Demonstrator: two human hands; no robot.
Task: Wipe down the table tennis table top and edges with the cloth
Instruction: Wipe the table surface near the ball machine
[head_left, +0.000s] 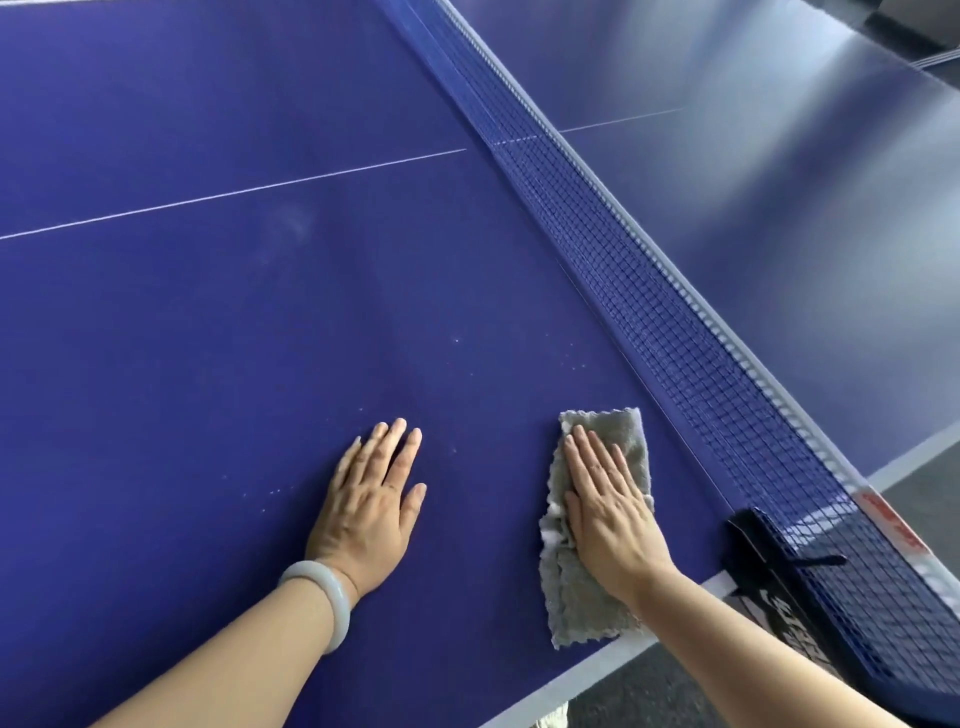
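Cloth status: grey fluffy microfibre cloth lies flat on the blue table tennis table top, at 5 o'clock in view. Its long axis runs roughly 12-to-6 and its near end touches the white edge band of the table. Right hand lies palm-down on the cloth with fingers straight and together, pointing to about 11 o'clock. It presses flat, no curl round the fabric. Cloth sticks out past the fingertips at 12 and past the wrist at 6. Left hand is at 7 o'clock in view, at 9 o'clock from the cloth and well apart from it. It is palm-down on bare table, fingers relaxed and straight, thumb splayed toward 3 o'clock, holding nothing. There is a pale milky-white bangle on the left wrist. The blue mesh net with white top tape runs diagonally from 12 o'clock to 4 o'clock, just beside the cloth on its 3 o'clock side, not touching it. The black net clamp grips the table edge at 4 o'clock. The thin white centre line crosses the near half from 9 o'clock up to the net. Small white specks dot the surface between the hands and the centre line. The far half beyond the net shows glare. Dark grey floor shows below the table edge at 5 o'clock.
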